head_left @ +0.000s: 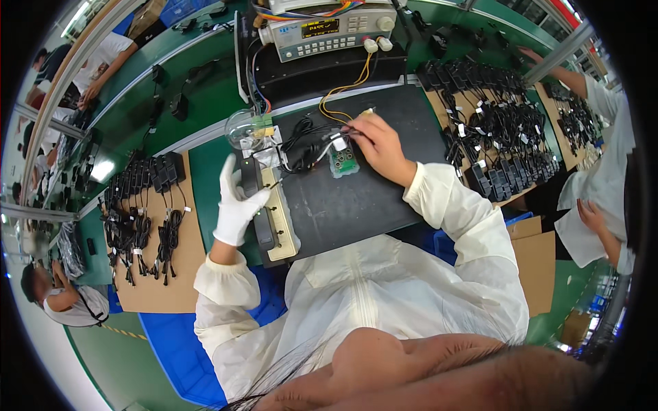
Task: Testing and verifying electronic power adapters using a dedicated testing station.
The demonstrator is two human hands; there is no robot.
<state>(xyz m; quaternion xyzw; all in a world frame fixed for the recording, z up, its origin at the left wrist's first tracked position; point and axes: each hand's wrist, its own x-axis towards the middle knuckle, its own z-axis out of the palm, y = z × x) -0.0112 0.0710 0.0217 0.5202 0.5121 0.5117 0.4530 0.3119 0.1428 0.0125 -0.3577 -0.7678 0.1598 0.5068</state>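
My left hand, in a white glove, grips a black power adapter standing on the cream power strip at the left edge of the black mat. My bare right hand pinches the end of the adapter's black cable down on a small green circuit board on the mat. Yellow wires run from the board area up to the grey test instrument.
Cardboard sheets carry rows of black adapters with coiled cables at the left and right. A clear round container sits behind the mat. Another person in white stands at the right; others work at the far left.
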